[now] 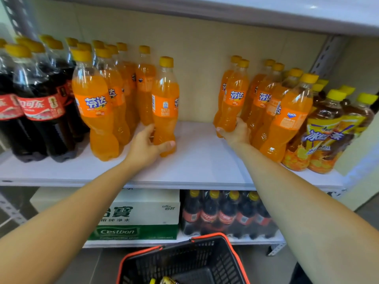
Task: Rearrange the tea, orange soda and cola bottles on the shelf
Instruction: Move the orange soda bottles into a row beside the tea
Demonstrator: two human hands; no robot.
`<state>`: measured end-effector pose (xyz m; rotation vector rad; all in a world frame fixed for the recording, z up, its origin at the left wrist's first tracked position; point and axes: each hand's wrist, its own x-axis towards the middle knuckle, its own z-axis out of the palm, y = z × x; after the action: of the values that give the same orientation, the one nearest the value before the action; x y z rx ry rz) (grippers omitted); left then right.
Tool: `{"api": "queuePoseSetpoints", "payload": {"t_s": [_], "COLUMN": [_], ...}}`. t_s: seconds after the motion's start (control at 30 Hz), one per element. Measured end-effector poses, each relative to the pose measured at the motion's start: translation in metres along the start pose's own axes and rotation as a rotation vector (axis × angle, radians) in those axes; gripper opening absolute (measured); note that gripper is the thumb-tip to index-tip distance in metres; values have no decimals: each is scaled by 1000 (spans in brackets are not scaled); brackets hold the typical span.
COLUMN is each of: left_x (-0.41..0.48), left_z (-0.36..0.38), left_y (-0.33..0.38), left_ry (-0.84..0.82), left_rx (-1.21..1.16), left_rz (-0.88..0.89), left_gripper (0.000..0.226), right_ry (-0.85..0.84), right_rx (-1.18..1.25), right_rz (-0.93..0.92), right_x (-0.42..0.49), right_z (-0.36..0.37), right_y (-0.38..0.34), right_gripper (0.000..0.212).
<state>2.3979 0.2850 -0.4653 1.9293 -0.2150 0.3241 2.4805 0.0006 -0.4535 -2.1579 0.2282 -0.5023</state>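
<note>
Both bare forearms reach up from the lower corners of the frame to the white shelf [196, 160]. The left hand [146, 144] wraps the base of an upright orange soda bottle [165, 103] at centre-left. The right hand [235, 133] grips the base of another orange soda bottle [233, 99] at centre-right. Cola bottles [37, 103] stand far left, tea bottles [326, 130] far right.

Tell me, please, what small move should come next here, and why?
Probably slide the front orange soda bottle in the right hand across the bare shelf towards the end bottle gripped by the left hand; the orange sodas stand in two groups with a gap between.
</note>
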Motion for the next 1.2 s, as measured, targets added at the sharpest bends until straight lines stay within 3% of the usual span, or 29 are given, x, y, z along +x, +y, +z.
{"api": "queuePoseSetpoints", "payload": {"t_s": [0.13,0.33,0.47,0.6,0.83,1.03,1.2], "left_x": [-12,-28,-44,-58,-90,-111,-122], "left_z": [6,17,24,24,28,35,39], "left_y": [6,23,34,50,66,65,57], "left_ry": [-46,10,-54,-126,-165,-87,-99], "left_rx": [-71,-206,-214,-103,298,543,670], "left_rz": [-6,45,82,116,129,228,237], "left_gripper": [54,46,41,43,80,77,73], "right_ry": [-85,-208,-300,-382,-446,-363,-333], "right_rx": [9,363,515,752,908,922,816], "right_rz": [42,131,161,211,-21,-48,-85], "right_x": [-7,-46,-90,-138,-161,-160,-157], "right_z": [-3,-29,-50,-77,-131,-148,-154], "right_y": [2,4,3,1,-20,-4,10], "right_gripper": [59,61,58,41,53,47,22]}}
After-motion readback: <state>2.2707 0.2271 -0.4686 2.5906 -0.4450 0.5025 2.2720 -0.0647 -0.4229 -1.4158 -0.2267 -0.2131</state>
